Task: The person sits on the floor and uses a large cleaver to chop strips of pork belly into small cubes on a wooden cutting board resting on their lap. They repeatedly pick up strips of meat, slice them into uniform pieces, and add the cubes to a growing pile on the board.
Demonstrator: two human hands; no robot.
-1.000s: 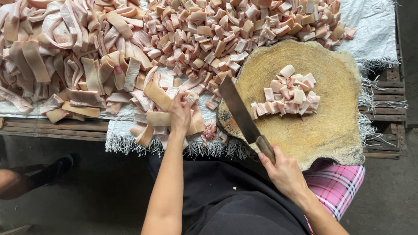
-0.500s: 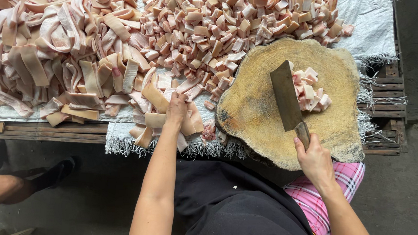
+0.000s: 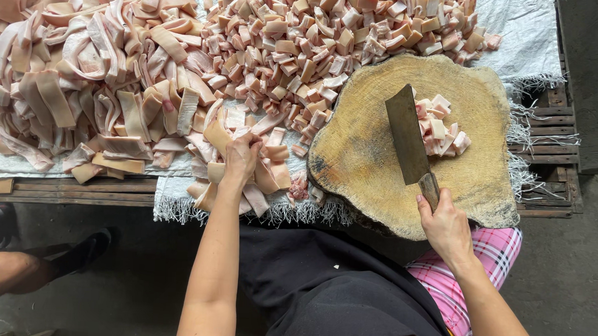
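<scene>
No packages, labels, signs or screens show anywhere in this view.

A white woven sheet (image 3: 533, 37) covers the far right of a wooden pallet (image 3: 549, 125); near left, another person's bare leg (image 3: 5, 276) and dark shoe (image 3: 84, 249) rest on grey floor (image 3: 577, 267)

The pile of long pork skin strips (image 3: 81, 78) runs off the left and top edges. The left hand (image 3: 242, 160) buries its fingertips among strips. The cleaver (image 3: 408, 136) hides part of the cut pieces (image 3: 440, 127).
</scene>
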